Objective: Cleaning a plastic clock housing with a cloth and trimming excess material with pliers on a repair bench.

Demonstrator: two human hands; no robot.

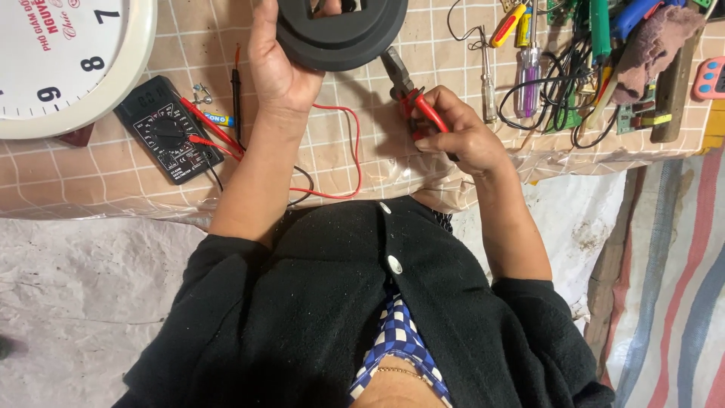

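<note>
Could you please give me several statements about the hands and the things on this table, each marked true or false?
1. The left hand holds a round black housing. True.
2. The right hand holds a screwdriver. False: it grips red-handled pliers.
3. A black multimeter lies left of the left forearm. True.
4. The white wall clock lies at the table's right end. False: it is at the left end.
5. The pliers' tip points toward the housing. True.

Checked-cloth table (113, 189), black multimeter (170, 137) (red leads), white clock (68, 68), screwdrivers (529, 60)
</note>
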